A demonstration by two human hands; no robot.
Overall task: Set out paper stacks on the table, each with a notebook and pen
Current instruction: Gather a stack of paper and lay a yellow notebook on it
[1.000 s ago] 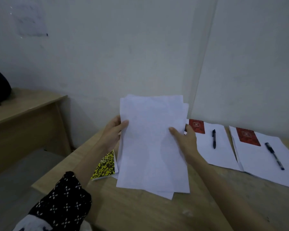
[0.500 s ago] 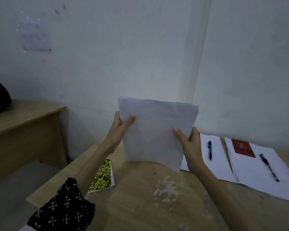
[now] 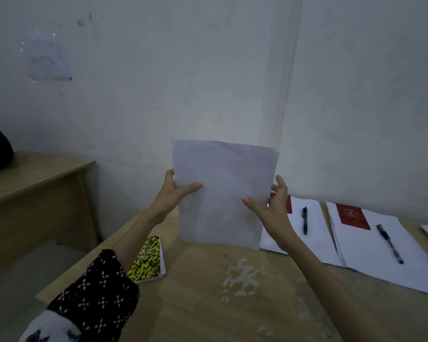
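Centre of the frame, head view: paper stack (image 3: pixel 224 193) stood on end, bottom edge on or just above the wooden table (image 3: pixel 208 304). My left hand (image 3: pixel 174 193) pinches its left edge, thumb in front. My right hand (image 3: pixel 273 208) cups the right edge, thumb on the face, fingers spread behind. Sheets look light, limp and slick against each other; I judge they will fan unless held at both side edges, mid-height. Lower left: yellow-black notebook (image 3: pixel 147 260), flat. Right: two finished stacks with red notebooks (image 3: pixel 352 216) and pens (image 3: pixel 389 243).
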